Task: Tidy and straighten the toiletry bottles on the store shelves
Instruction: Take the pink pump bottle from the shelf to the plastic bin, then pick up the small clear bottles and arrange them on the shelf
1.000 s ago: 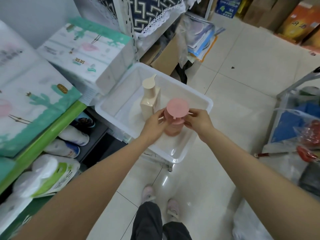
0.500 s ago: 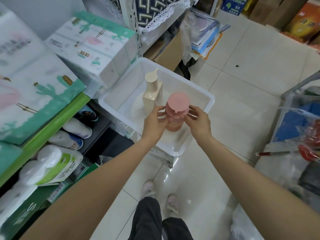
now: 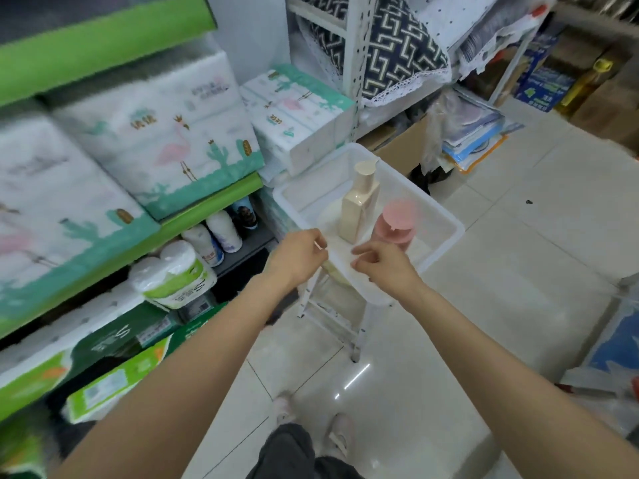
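A pink pump bottle (image 3: 396, 224) stands upright in a white plastic bin (image 3: 446, 243), right beside a taller cream pump bottle (image 3: 359, 205). My left hand (image 3: 299, 255) hovers in front of the bin's near left edge, fingers loosely curled, holding nothing. My right hand (image 3: 383, 264) is over the bin's near rim, just short of the pink bottle, fingers relaxed and empty. Neither hand touches a bottle.
The bin sits on a small white stand (image 3: 340, 316) in the aisle. Left are green shelves (image 3: 207, 205) with tissue packs (image 3: 166, 133), paper rolls (image 3: 173, 274) and white bottles (image 3: 214, 236) underneath. A white rack (image 3: 352, 63) with fabric stands behind. Tiled floor (image 3: 518, 236) lies to the right.
Both hands have let go of the pink bottle and pulled back toward me. The bottle now stands in the bin beside the cream one. My view has tilted up toward the shelves.
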The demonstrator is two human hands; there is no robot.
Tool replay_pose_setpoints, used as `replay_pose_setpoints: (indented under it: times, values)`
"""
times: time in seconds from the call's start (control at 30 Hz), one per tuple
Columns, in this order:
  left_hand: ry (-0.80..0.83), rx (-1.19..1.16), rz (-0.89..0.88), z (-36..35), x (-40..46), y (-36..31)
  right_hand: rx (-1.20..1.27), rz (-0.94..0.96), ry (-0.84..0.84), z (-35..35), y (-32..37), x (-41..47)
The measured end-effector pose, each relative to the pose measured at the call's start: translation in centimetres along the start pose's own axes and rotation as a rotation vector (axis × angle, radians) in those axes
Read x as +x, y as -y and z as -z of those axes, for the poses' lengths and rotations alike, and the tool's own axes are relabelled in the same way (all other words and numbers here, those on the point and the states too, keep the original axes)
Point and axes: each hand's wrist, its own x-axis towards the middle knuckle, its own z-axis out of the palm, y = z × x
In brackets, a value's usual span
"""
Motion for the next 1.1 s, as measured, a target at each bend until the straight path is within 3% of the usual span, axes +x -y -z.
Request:
replay_pose_setpoints:
  times: [0.2, 0.47, 0.7, 0.97, 1.1]
  values:
    - [-0.155, 0.097, 0.088, 5.4, -7.5, 6.4, -0.307, 0.229, 0.222, -5.9, 6.7, -2.0]
    - [-0.377, -0.062, 0.35, 11.5, -22.6, 18.1, -0.582, 0.537, 0.381, -19.2, 16.6, -10.0]
    - [-0.354, -0.009, 0.499, 15.6, -39.6, 29.7, -0.765, 0.698, 0.562, -33.3, 22.5, -20.5]
    - [-0.577, -0.263, 0.552, 18.8, -57.0, 39.3, -0.65, 0.841, 0.681, -46.8, 28.3, -31.3]
    - [-0.627, -0.278, 0.569, 21.0, -62.9, 43.0, -0.519, 0.921, 0.744, -52.5, 31.3, -34.3]
